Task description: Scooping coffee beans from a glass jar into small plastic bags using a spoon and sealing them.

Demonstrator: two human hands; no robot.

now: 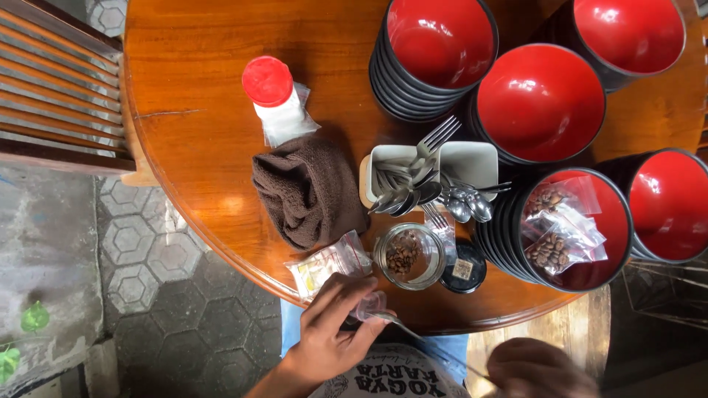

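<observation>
My left hand (328, 332) is at the near edge of the round wooden table (199, 133), pinching a small clear plastic bag (371, 304). My right hand (535, 368) is blurred at the bottom edge and holds a metal spoon (413, 333) whose tip reaches into the bag. Just beyond stands an open glass jar (408, 256) with coffee beans in it, its black lid (464, 268) lying to the right. A flat packet of clear bags (328, 265) lies left of the jar.
A brown cloth (310, 190), a red-capped white bottle (274, 96) and a white holder with forks and spoons (435, 173) sit mid-table. Stacks of red-and-black bowls (442, 44) fill the right side; one bowl (571, 228) holds bagged beans. A wooden chair (51, 81) stands left.
</observation>
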